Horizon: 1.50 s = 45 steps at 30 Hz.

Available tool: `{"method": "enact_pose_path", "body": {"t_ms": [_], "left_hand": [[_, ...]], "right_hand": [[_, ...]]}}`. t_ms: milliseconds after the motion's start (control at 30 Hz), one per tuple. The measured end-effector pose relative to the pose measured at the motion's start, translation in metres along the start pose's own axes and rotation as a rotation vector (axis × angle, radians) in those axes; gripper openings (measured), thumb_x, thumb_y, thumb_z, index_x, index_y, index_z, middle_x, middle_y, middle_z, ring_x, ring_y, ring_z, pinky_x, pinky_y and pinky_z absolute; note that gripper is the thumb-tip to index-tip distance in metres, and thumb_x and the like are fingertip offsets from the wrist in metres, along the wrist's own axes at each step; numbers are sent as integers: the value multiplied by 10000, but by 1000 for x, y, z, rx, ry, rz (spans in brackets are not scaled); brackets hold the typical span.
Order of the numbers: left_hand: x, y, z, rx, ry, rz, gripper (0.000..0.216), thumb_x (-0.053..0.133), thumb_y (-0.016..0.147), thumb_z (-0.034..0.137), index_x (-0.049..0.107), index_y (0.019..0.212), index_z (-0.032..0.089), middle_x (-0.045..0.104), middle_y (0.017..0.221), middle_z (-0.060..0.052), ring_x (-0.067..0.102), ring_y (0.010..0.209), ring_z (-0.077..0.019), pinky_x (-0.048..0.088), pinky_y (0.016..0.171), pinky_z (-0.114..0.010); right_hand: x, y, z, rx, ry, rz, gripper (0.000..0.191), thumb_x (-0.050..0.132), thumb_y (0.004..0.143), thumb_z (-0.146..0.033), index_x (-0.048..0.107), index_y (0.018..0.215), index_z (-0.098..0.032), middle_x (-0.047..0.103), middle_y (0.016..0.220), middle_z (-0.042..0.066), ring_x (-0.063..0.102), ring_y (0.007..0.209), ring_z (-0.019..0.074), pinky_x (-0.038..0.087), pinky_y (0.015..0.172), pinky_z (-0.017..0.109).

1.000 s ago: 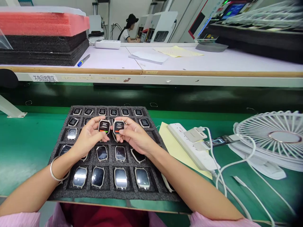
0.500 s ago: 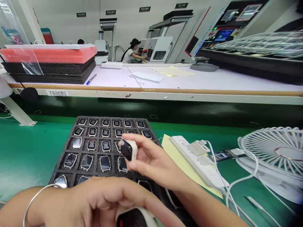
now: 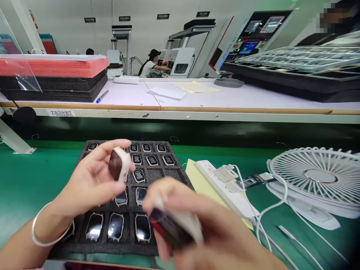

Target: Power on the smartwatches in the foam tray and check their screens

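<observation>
Above the dark grey foam tray (image 3: 84, 150), your left hand (image 3: 90, 183) now pinches a white-cased, dark-screened smartwatch body (image 3: 119, 165) edge-on, while your right hand (image 3: 213, 232), drawn close and blurred, grips a second white watch (image 3: 168, 225), no longer side by side.

Both hands are bare, and so are the forearms as far as they show. The left hand (image 3: 90, 183) has a thin, plain silver-coloured bangle (image 3: 39, 240) round its wrist, a smooth ring with a bright sheen. The right hand (image 3: 208, 232) is blurred close to the camera. A sliver of dark red clothing (image 3: 90, 266) shows at the lower edge.
</observation>
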State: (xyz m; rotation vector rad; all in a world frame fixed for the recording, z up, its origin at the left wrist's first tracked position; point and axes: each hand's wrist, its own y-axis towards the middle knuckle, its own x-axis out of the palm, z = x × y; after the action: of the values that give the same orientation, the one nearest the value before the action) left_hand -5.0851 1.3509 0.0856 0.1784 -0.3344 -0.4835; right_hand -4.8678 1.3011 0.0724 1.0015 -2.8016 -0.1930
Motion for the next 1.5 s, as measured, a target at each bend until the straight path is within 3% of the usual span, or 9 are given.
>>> {"method": "enact_pose_path", "body": {"t_ms": [100, 167, 267, 367, 500, 667, 933, 1500], "left_hand": [[-11, 22, -35, -22, 79, 237, 596, 814, 679, 97, 620, 1225, 238, 695, 1003, -23, 657, 872, -126, 544, 764, -201], [-18, 31, -56, -116, 84, 305, 659, 811, 662, 121, 562, 1265, 213, 692, 1023, -32, 651, 762, -108, 536, 675, -206], [-24, 36, -75, -259, 21, 312, 640, 778, 693, 184, 531, 1283, 193, 684, 935, -12, 626, 576, -86, 513, 562, -223], [-28, 36, -79, -293, -66, 312, 596, 722, 738, 228, 524, 1298, 175, 677, 827, 5, 691, 589, -137, 556, 592, -257], [-31, 36, -78, -280, -84, 302, 501, 647, 806, 273, 543, 1281, 154, 708, 808, -24, 732, 610, -183, 589, 607, -287], [-32, 36, -81, -259, -100, 316, 439, 637, 796, 232, 555, 1219, 147, 736, 908, -55, 744, 639, -190, 616, 635, -307], [-29, 35, -80, -273, -121, 358, 382, 554, 845, 179, 536, 1223, 129, 740, 872, -61, 736, 632, -176, 624, 659, -314], [-36, 35, -87, -264, -121, 324, 370, 614, 833, 205, 582, 1200, 173, 733, 912, -36, 749, 682, -182, 612, 678, -302]], "right_hand": [[-18, 36, 19, -57, 256, 302, 474, 725, 854, -238, 588, 1293, -354, 668, 1218, 43, 701, 862, 175, 572, 799, 347], [-35, 56, 39, 16, 424, 449, 506, 768, 774, -173, 607, 1243, -274, 711, 1136, 58, 711, 856, 183, 563, 769, 314], [-59, 75, 66, 143, 550, 520, 341, 741, 795, -213, 631, 1118, -210, 750, 999, 75, 699, 714, 155, 531, 653, 260], [-71, 81, 80, 190, 555, 523, 232, 675, 871, -296, 640, 1073, -189, 757, 934, 84, 662, 607, 137, 508, 589, 250], [-71, 79, 82, 155, 512, 507, 230, 665, 891, -346, 653, 1061, -192, 750, 919, 72, 651, 599, 139, 510, 588, 259], [-65, 77, 85, 131, 473, 504, 244, 670, 896, -338, 655, 1095, -198, 742, 898, 52, 669, 607, 147, 530, 623, 277], [-67, 78, 87, 137, 484, 525, 202, 636, 923, -300, 666, 1086, -184, 736, 888, 59, 716, 648, 177, 547, 647, 293], [-65, 76, 87, 158, 402, 518, 248, 629, 919, -352, 624, 1116, -201, 717, 930, 60, 651, 556, 141, 469, 491, 249]]}}
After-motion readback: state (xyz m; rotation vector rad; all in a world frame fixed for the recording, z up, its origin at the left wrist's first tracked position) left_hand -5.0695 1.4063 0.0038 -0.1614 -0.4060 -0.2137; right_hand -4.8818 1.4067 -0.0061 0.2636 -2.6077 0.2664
